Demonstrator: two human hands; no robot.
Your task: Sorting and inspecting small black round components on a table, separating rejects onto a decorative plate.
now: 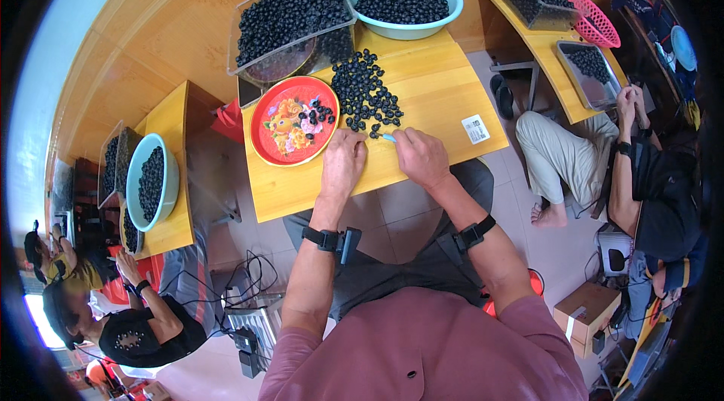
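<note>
Looks early: few black balls (323,111) on red tray (265,108); bulk sits in counter (445,92) pile (363,88), clear bin (294,46), blue basin (411,31). Right fingers (407,141) pinch blue tool (388,138); left fingers (348,137) bunched, contents can't tell.

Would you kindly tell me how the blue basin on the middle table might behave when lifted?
The blue basin is probably heavy for its size, since black balls fill much of it. It seems fairly stiff, as its round outline shows no sagging. Tilting might send balls rolling out, because they lie loose and uncovered.
</note>
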